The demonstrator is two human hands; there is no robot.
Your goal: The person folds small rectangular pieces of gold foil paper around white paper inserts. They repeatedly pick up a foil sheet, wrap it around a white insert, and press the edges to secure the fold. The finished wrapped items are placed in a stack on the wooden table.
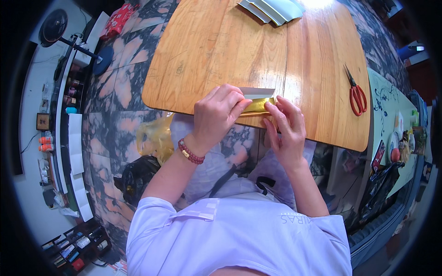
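A folded piece of gold foil card [257,105] lies at the near edge of the wooden table, with a grey-white flap standing up behind it. My left hand [219,108], wearing a red bead bracelet [189,154], pinches the card's left end between thumb and fingers. At the other end, the index fingertip of my right hand [289,126] rests on the gold face. The right thumb is apart from the card, below it near the table edge. Whether the other right fingers grip the card from behind is hidden.
A stack of folded grey-white card pieces [274,11] lies at the table's [214,51] far edge. Red-handled scissors [357,95] rest at its right. A pale green side table [383,93] adjoins on the right. Yellow [160,134] and black [140,176] plastic bags are on the floor, left.
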